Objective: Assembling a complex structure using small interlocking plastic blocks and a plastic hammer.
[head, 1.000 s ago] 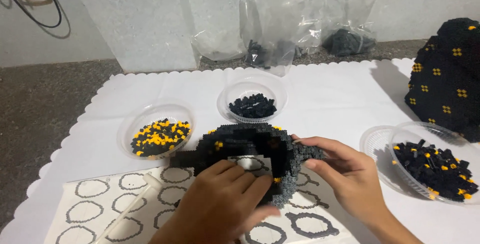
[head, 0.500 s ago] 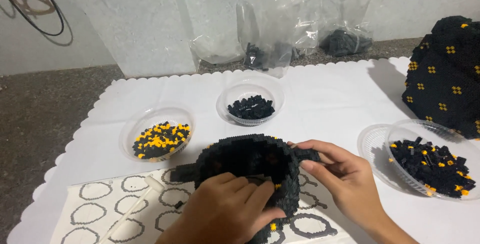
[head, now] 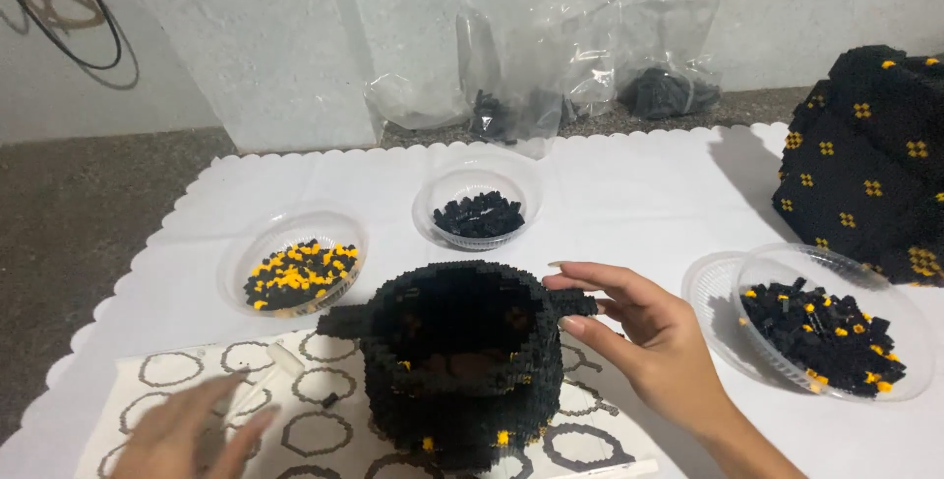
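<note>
Two hands flank a round hollow black brick-built pot (head: 462, 361), which stands on a printed sheet of ring outlines (head: 246, 390) atop a white scalloped table cover (head: 629, 184). Right hand (head: 639, 336) rests loosely spread fingers against the pot's rim projection. Left hand (head: 192, 430), blurred, lies open over the sheet, gripping nothing.

The scene is evenly and fairly brightly lit from above and in front. The white scalloped cloth on the tabletop (head: 629, 184) reads pale without burnt-out glare. Soft shadows fall to the left of the large black brick block with yellow dots (head: 870, 159) and under the clear plastic bowls. The crumpled clear plastic bags (head: 580, 56) catch faint sheen. The left hand (head: 187, 435) is motion-blurred; the right hand (head: 644, 336) stays sharp. The black round brick-built pot (head: 462, 366) loses detail in its dark interior.
</note>
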